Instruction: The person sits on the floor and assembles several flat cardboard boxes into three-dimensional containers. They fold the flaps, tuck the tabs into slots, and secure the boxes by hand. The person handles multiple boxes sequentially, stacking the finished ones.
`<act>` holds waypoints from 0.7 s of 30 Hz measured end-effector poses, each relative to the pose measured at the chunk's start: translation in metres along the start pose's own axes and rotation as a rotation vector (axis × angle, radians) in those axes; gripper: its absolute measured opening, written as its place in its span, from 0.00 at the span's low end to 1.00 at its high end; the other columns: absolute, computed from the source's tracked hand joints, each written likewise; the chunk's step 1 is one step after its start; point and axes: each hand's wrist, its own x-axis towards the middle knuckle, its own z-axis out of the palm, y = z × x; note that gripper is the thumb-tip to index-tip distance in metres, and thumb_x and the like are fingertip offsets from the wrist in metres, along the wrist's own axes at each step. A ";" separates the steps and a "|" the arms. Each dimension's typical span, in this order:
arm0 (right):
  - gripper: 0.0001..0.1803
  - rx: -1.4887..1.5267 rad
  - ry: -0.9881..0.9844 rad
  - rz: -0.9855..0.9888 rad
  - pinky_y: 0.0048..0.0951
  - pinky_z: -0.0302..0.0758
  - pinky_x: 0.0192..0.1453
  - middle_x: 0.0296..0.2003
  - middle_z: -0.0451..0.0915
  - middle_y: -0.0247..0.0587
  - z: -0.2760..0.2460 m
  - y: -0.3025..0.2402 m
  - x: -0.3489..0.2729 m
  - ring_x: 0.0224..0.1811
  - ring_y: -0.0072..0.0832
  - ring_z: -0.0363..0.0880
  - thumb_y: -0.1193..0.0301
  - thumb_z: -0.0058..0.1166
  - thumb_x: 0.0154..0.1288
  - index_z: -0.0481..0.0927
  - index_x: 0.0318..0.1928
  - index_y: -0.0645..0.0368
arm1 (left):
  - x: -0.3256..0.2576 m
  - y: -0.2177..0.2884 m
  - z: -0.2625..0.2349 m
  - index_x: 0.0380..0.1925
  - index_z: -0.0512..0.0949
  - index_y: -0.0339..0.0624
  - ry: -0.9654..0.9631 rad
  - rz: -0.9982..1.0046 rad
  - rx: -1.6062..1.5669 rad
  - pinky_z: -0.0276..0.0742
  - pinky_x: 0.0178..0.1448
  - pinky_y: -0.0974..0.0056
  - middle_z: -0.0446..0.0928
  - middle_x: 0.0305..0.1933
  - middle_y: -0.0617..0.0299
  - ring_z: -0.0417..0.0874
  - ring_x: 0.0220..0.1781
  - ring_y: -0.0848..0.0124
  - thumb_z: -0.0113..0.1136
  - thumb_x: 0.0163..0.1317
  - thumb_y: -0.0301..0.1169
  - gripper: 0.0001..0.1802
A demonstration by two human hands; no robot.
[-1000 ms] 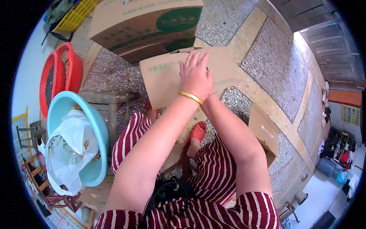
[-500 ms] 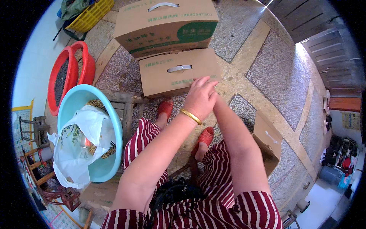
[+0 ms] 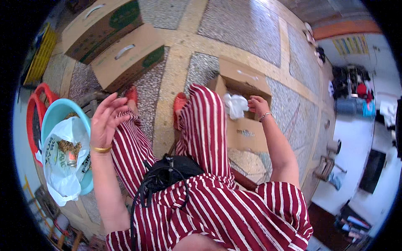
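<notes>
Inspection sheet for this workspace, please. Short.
Surface: speckled stone floor with tan bands
Job's things: open carton, crumpled white plastic at its opening; two closed cartons with handles
Clutter: teal basin holding a plastic bag; yellow crate
Grippers: left hand raised, open; right hand beside the crumpled plastic, contact unclear
Cables: black cord or strap at waist
Surroundings: shoes, blue container, right

Far box (image 3: pixel 100 31): floor (image 3: pixel 243 27), far left.
Near box (image 3: pixel 133 53): floor, just before far box.
Crate (image 3: pixel 41 57): left of far box.
Basin (image 3: pixel 85 120): left of legs (image 3: pixel 205 111).
Tubs (image 3: pixel 30 125): left of basin, partly behind it.
Bag (image 3: pixel 58 175): in basin, over its near edge.
Right box (image 3: pixel 238 67): floor, right of legs.
Wrap (image 3: pixel 235 106): at right box's near left corner.
</notes>
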 end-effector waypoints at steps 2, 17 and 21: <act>0.15 -0.098 0.089 0.018 0.25 0.77 0.29 0.31 0.80 0.40 -0.036 0.039 -0.010 0.30 0.26 0.80 0.71 0.52 0.58 0.76 0.46 0.62 | -0.011 -0.012 0.000 0.61 0.59 0.36 -0.082 -0.016 -0.095 0.76 0.54 0.57 0.68 0.57 0.47 0.73 0.55 0.62 0.45 0.66 0.34 0.25; 0.49 -1.375 -0.496 0.044 0.38 0.65 0.63 0.61 0.61 0.48 0.009 0.062 -0.057 0.62 0.42 0.63 0.47 0.68 0.34 0.65 0.61 0.47 | 0.041 -0.040 -0.004 0.63 0.56 0.42 -0.121 -0.138 -0.132 0.71 0.59 0.52 0.64 0.61 0.48 0.70 0.59 0.62 0.46 0.66 0.37 0.27; 0.53 -1.565 -0.547 -0.142 0.39 0.62 0.64 0.63 0.58 0.46 0.048 0.063 -0.070 0.64 0.45 0.58 0.48 0.68 0.34 0.59 0.63 0.46 | 0.047 -0.045 0.007 0.62 0.57 0.42 -0.098 -0.161 -0.150 0.74 0.56 0.53 0.65 0.60 0.48 0.71 0.58 0.63 0.46 0.66 0.36 0.26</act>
